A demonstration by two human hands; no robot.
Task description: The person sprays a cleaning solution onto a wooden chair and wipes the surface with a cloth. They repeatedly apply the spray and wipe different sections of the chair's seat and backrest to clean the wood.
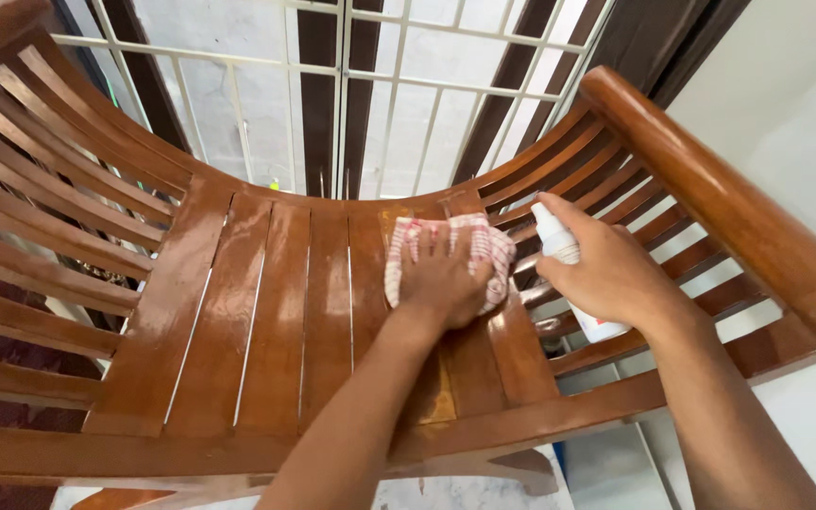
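Flat and slightly spread, the fingers [432,247] of the left hand [441,279] press down on a soft checked cloth [484,247], red and white, crumpled into a loose pad whose edges show around the knuckles and past the fingertips. Under that palm the cloth lies on the slatted seat [266,321] of a wooden chair, a glossy reddish-brown surface with long narrow gaps between its boards and a wet sheen on several slats to the left of the hand. Just to the right, the right hand [606,274] is wrapped around a small white plastic spray bottle [569,269], its fingers curled tight about the neck and the forefinger lying along the top of the nozzle; the rounded bottom of the bottle sticks out below the palm. Beyond those fingers the curved slats of the chair's side [616,179] fan outward to a thick, smooth, rounded armrest [720,198]. Matching slats rise on the far left [40,208]. Past the fingertips, behind the seat's back edge, stands a white metal window grille [370,85] with dark frames.
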